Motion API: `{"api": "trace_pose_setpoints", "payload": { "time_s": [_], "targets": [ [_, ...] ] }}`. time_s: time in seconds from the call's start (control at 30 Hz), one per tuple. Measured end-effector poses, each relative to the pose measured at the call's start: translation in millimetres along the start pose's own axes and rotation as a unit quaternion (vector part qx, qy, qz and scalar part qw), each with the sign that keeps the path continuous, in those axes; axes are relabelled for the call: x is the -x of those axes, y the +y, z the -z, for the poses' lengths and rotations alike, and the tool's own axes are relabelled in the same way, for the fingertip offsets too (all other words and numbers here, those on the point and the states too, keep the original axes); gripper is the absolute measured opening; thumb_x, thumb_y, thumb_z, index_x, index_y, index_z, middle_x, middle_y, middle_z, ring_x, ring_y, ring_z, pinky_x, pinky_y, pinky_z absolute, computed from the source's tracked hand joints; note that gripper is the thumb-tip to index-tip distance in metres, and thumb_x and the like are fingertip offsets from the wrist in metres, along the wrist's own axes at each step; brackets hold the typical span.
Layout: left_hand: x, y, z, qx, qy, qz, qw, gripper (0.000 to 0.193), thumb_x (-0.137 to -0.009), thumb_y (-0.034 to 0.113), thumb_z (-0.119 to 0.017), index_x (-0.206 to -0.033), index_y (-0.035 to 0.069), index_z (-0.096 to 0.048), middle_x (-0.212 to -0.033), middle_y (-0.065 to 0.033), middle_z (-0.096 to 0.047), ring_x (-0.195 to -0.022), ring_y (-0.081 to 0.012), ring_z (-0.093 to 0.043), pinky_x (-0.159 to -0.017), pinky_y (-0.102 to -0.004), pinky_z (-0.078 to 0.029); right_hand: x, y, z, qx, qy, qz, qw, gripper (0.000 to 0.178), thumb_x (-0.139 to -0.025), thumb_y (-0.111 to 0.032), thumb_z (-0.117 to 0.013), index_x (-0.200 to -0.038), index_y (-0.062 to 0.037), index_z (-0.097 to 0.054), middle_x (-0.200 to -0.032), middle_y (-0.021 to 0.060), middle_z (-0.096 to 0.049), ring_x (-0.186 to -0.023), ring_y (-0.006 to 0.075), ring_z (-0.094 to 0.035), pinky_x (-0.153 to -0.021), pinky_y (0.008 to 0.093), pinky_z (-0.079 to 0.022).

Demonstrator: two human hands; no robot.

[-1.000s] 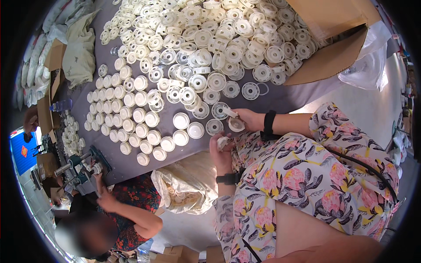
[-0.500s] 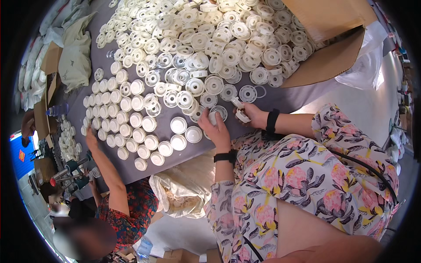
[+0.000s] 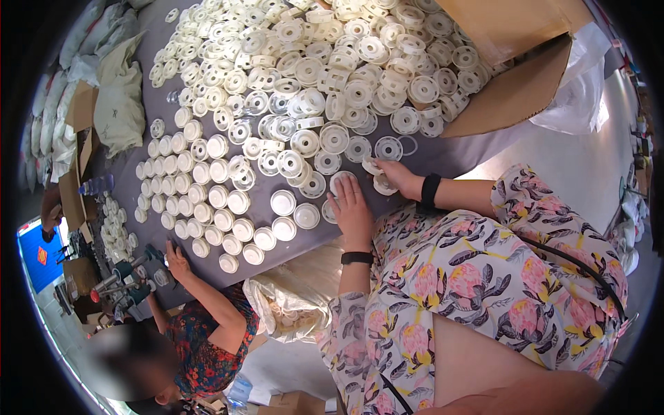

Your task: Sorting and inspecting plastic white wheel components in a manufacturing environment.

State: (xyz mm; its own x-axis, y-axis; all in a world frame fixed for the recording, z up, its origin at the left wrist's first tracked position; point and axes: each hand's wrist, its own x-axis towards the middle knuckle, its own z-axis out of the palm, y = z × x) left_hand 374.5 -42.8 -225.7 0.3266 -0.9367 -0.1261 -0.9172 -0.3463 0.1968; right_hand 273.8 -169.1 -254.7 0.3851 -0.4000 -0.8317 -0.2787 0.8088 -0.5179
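Note:
My left hand (image 3: 351, 206) lies with its fingers stretched over a white round plastic part (image 3: 342, 180) on the table near its front edge. My right hand (image 3: 401, 178), just to the right, has its fingers curled round white slotted plastic rings (image 3: 372, 167), apparently two. Next to my left hand stands a small group of white round caps (image 3: 306, 216). Several flat white discs with centre holes (image 3: 327, 162) lie just beyond both hands.
A large heap of white rings (image 3: 311, 69) covers the far table. Rows of white caps (image 3: 200, 194) stand left, near a co-worker's hand (image 3: 178, 261) and a green clamp-like machine (image 3: 124, 273). An open cardboard box (image 3: 515, 90) sits far right; a sack (image 3: 297, 297) hangs below the edge.
My left hand's fingers have flattened from a bent grasp onto the round part. My right hand stays near its place with the rings. The co-worker's hand has pulled back from the cap rows.

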Motion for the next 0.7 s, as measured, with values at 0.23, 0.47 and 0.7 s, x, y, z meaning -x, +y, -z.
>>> {"api": "trace_pose_setpoints", "payload": {
  "time_s": [0.23, 0.47, 0.7],
  "targets": [
    [16, 5, -7, 0.063, -0.002, -0.007, 0.998, 0.056, -0.079, 0.012, -0.049, -0.132, -0.001, -0.036, -0.144, -0.0125, -0.026, -0.135, -0.0266, -0.021, -0.107, -0.0479, -0.02, 13, -21, -34, 0.012, -0.036, -0.088, 0.995, 0.035, -0.093, -0.034, -0.041, -0.111, -0.0075, -0.056, -0.097, 0.0034, -0.06, -0.081, 0.0134, -0.057, -0.071, 0.0289, -0.046],
    [31, -1, 6, 0.21, 0.132, 0.026, 0.968, 0.051, -0.078, 0.014, -0.06, -0.125, 0.004, -0.044, -0.135, -0.0172, -0.038, -0.126, -0.0345, -0.034, -0.104, -0.051, -0.021, -2, -23, -32, 0.002, -0.026, -0.118, 0.993, 0.03, -0.092, -0.036, -0.042, -0.103, -0.0118, -0.057, -0.091, 0.0024, -0.062, -0.074, 0.0146, -0.059, -0.065, 0.0281, -0.047],
    [56, 2, 20, 0.329, 0.215, 0.157, 0.906, 0.049, -0.078, 0.018, -0.062, -0.122, 0.004, -0.046, -0.132, -0.0196, -0.039, -0.121, -0.0356, -0.037, -0.102, -0.0527, -0.023, -11, 0, -61, 0.039, -0.015, -0.098, 0.994, 0.032, -0.091, -0.039, -0.044, -0.104, -0.013, -0.058, -0.096, 0.0025, -0.062, -0.082, 0.014, -0.058, -0.068, 0.0315, -0.047]
  ]
}}
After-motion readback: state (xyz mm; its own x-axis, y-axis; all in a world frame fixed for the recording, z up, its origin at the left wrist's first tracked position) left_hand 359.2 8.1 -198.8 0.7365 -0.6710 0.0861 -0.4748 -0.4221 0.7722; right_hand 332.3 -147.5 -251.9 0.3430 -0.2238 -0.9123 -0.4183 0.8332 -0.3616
